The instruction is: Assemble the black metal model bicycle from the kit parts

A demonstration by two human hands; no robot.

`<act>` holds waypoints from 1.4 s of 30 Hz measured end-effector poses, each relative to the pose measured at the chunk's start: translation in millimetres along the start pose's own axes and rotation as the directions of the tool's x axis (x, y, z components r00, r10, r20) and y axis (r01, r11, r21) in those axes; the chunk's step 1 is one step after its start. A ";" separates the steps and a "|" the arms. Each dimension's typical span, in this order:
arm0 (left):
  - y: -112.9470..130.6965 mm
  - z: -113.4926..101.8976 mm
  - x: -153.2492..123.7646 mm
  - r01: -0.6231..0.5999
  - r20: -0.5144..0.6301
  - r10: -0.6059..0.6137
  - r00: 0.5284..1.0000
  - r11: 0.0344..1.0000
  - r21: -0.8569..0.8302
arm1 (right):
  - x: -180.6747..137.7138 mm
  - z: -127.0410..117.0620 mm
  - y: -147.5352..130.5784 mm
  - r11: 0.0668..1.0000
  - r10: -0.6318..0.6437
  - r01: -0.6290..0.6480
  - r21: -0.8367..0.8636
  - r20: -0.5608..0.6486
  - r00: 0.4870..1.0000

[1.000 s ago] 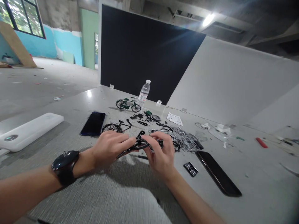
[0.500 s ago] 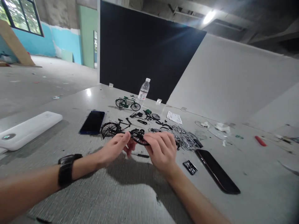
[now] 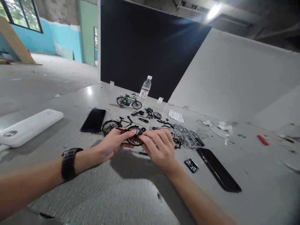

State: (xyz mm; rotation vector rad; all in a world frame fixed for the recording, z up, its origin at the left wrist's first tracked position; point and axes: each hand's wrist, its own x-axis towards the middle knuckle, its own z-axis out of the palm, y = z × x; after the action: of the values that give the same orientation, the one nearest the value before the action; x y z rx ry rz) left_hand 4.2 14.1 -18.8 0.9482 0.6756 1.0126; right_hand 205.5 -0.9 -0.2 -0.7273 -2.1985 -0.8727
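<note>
Between my two hands is a small black spoked model bicycle wheel (image 3: 135, 141), lifted a little above the table. My left hand (image 3: 116, 142) pinches its left side with thumb and fingers; a thin black part sticks out above that thumb. On the wheel's right side, the fingers of my right hand (image 3: 159, 145) are closed near the hub, and their tips are partly hidden. Just behind my left hand stands a black model bicycle (image 3: 118, 124) without a front wheel. A thin black screwdriver (image 3: 142, 153) lies on the table below the wheel, partly covered by my right hand.
Farther back stand a green model bicycle (image 3: 128, 101) and a water bottle (image 3: 145, 87). Loose parts, grey sprues (image 3: 185, 136) and a paper sheet (image 3: 176, 116) lie right of centre. Phones (image 3: 93, 120) (image 3: 219, 170), a small parts tray (image 3: 191, 165) and a white device (image 3: 30, 128) surround the work area.
The wheel has moved slightly left and turned to show more of its face. My left-hand fingers have closed in under it, and my right hand has shifted a little left.
</note>
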 end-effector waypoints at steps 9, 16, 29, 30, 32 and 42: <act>1.5 -3.3 4.4 -0.087 -0.130 0.092 0.987 0.995 0.038 | -14.2 8.3 32.0 0.981 0.191 -0.191 -0.015 0.120 0.974; 0.3 -3.0 4.5 -0.144 -0.096 0.149 0.984 0.987 0.065 | -28.3 15.0 50.3 0.939 0.312 -0.344 0.009 0.403 0.860; -3.7 -1.0 6.8 -0.123 -0.107 0.137 0.985 0.984 0.130 | -22.0 9.7 54.4 0.899 0.228 -0.405 0.165 0.613 0.757; -4.4 -1.6 7.3 -0.125 -0.108 0.141 0.984 0.982 0.141 | -22.0 8.8 55.4 0.901 0.232 -0.404 0.159 0.610 0.757; -4.8 -2.2 7.7 -0.124 -0.116 0.143 0.983 0.980 0.153 | -22.3 7.5 58.0 0.905 0.242 -0.402 0.141 0.607 0.757; -5.3 -0.8 6.0 -0.110 -0.117 0.133 0.984 0.976 0.188 | -17.4 -12.8 74.8 0.865 0.246 -0.475 0.161 0.689 0.682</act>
State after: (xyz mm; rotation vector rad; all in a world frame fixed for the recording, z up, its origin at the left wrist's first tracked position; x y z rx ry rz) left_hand 8.0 18.8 -24.2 1.0997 0.8366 1.1425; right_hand 272.4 32.0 22.5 -1.4011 -2.5445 -0.0003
